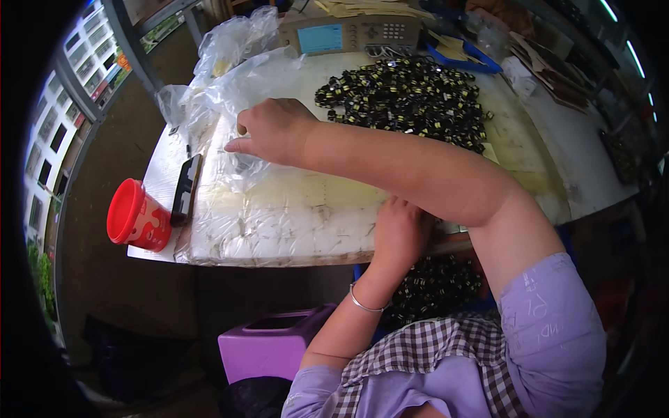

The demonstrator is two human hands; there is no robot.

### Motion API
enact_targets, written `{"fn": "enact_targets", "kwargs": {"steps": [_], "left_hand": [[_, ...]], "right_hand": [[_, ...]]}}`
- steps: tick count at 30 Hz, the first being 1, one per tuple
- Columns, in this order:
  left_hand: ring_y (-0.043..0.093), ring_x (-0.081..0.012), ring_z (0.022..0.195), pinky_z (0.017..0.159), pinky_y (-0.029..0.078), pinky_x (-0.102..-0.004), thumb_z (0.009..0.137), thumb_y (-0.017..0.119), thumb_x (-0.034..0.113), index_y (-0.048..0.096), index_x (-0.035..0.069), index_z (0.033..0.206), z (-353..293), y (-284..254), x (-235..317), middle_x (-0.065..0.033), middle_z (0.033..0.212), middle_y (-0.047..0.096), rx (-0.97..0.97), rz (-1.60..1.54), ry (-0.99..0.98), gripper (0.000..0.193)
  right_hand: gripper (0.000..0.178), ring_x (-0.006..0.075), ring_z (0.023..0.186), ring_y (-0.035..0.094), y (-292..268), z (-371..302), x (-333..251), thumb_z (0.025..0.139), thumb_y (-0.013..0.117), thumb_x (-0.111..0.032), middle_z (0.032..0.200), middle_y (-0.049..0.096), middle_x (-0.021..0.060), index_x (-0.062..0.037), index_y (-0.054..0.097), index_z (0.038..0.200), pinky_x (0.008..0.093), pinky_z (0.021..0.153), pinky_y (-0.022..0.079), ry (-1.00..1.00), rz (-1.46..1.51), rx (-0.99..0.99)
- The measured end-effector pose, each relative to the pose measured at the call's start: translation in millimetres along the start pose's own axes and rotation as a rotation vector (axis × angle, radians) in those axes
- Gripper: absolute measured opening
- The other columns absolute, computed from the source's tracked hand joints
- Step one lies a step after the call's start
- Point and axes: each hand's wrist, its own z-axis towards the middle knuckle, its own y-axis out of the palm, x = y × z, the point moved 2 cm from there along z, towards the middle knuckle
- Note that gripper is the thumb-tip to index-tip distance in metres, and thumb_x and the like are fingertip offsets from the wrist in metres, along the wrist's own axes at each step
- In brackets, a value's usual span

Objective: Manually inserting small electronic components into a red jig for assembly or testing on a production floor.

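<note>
My right arm reaches across the table to the left. My right hand (275,131) is above crumpled clear plastic bags (244,80); its fingers curl and the thumb stands apart. I see nothing between thumb and fingers. My left hand (403,233), with a bangle on its wrist, is at the table's front edge under my right forearm. Its fingers are bent together, and what they hold, if anything, is hidden. Beyond my right forearm lies a heap of small black parts with yellow bands (411,94).
A bench meter (348,36) with a lit screen stands at the back, beside a blue tray (463,56). On the left are a phone (187,188) and a red tub (143,217). Below sit more black parts (442,282) and a purple stool (275,341).
</note>
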Motion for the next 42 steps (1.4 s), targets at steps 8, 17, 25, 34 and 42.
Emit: {"fn": "enact_targets", "kwargs": {"steps": [8,17,25,34,42], "left_hand": [[0.057,-0.0345,0.083,0.073,0.047,-0.0433,0.079,0.067,0.009,0.058,0.001,0.090,10,-3,6,-0.0142,0.087,0.060,-0.035,0.059,-0.032,0.016],[0.057,-0.0336,0.084,0.074,0.047,-0.0423,0.081,0.068,0.010,0.060,0.002,0.090,9,-3,11,-0.0129,0.087,0.061,-0.039,0.101,-0.083,0.014],[0.059,-0.0338,0.085,0.074,0.047,-0.0421,0.079,0.070,0.009,0.062,0.002,0.090,8,-3,14,-0.0131,0.088,0.062,-0.016,0.106,-0.096,0.016],[0.059,-0.0321,0.078,0.070,0.048,-0.0391,0.077,0.075,0.008,0.065,0.002,0.093,5,-1,14,-0.0135,0.082,0.063,-0.027,-0.003,-0.187,0.020],[0.057,-0.0317,0.076,0.070,0.047,-0.0397,0.078,0.074,0.009,0.066,0.002,0.087,12,12,47,-0.0121,0.084,0.064,-0.160,0.047,0.045,0.014]], "right_hand": [[0.063,0.0324,0.122,0.050,-75,-161,210,0.087,0.061,-0.055,0.133,0.056,0.0140,-0.0090,0.057,0.131,0.0449,0.103,0.039,0.590,-0.507,0.352],[0.032,0.0330,0.112,0.052,-62,-214,207,0.088,0.065,-0.038,0.111,0.060,0.0129,-0.0124,0.065,0.108,0.0422,0.098,0.040,0.542,-0.041,0.358],[0.029,0.0307,0.101,0.060,-56,-222,167,0.091,0.062,-0.034,0.107,0.062,0.0105,-0.0097,0.066,0.106,0.0396,0.089,0.047,0.357,-0.058,0.400],[0.019,0.0267,0.083,0.064,-89,-279,140,0.085,0.072,-0.020,0.093,0.067,0.0101,-0.0039,0.069,0.093,0.0337,0.071,0.050,0.497,0.063,0.397],[0.019,0.0271,0.076,0.063,-62,-308,128,0.078,0.077,-0.014,0.085,0.066,0.0084,-0.0052,0.067,0.091,0.0339,0.069,0.051,0.288,-0.173,0.636]]}}
